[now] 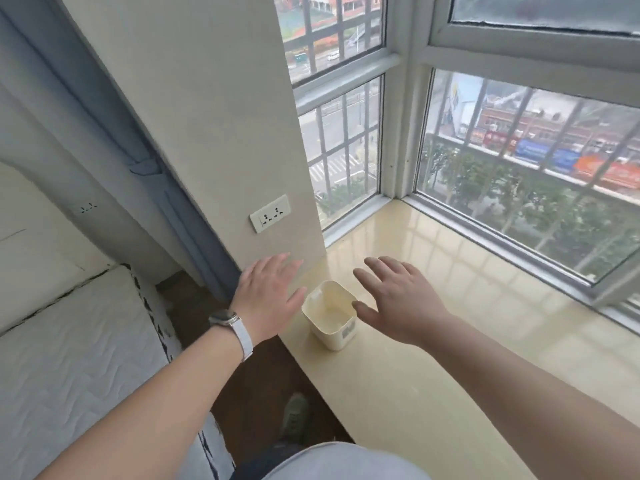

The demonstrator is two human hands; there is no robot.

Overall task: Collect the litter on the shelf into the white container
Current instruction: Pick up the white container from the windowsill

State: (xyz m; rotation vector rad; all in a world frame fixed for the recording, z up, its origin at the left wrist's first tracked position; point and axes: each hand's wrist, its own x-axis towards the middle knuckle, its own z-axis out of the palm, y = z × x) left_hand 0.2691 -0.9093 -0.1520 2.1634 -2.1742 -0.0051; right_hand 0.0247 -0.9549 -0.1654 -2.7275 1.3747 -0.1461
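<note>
Well apart, left hand (265, 296) and right hand (398, 299), each grip splayed wide (holding nothing) beside the white container (330, 315).

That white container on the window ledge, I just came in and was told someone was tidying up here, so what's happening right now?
A person stands at the ledge with both arms stretched out. The left hand and the right hand are spread open on either side of the white container, holding nothing and not gripping it. The container sits upright near the ledge's front edge, by the wall, and looks empty. No litter shows on the visible part of the ledge.
</note>
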